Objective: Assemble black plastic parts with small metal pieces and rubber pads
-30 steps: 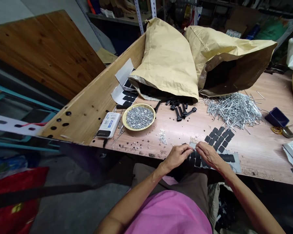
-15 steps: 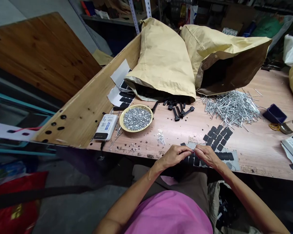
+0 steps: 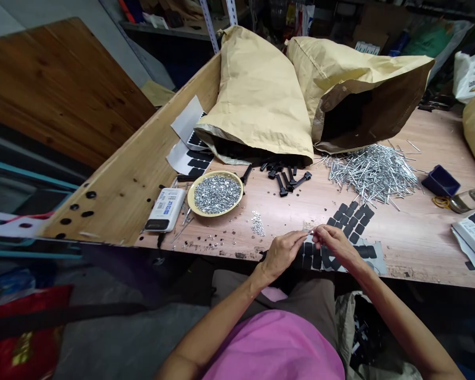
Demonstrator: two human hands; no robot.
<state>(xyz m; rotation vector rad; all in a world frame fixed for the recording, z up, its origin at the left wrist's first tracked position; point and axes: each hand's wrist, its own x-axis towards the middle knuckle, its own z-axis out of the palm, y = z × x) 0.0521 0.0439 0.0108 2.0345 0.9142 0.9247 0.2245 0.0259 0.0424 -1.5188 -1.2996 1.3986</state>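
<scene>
My left hand (image 3: 283, 252) is closed in a pinch above the front edge of the table. A small dark end (image 3: 263, 255) shows beside its wrist side; whether it is in the grip cannot be told. My right hand (image 3: 333, 243) is also pinched, its fingertips meeting those of the left. Something thin and small shows between them, too small to name. Under the right hand lies a grey sheet (image 3: 380, 264) with black rounded pads (image 3: 350, 221) on and behind it. Small metal washers (image 3: 257, 224) lie loose left of the hands.
A yellow bowl (image 3: 190, 203) of small metal pieces stands left, beside a white device (image 3: 165, 210). Black plastic parts (image 3: 287, 182) lie before two paper sacks (image 3: 261, 89). A heap of metal pins (image 3: 374, 174) and a dark blue box (image 3: 441, 180) are at right.
Both hands have turned slightly, and the fingertips have shifted a little up and left in the picture. The dark end beside my left hand has come into sight. The view has shifted slightly.
</scene>
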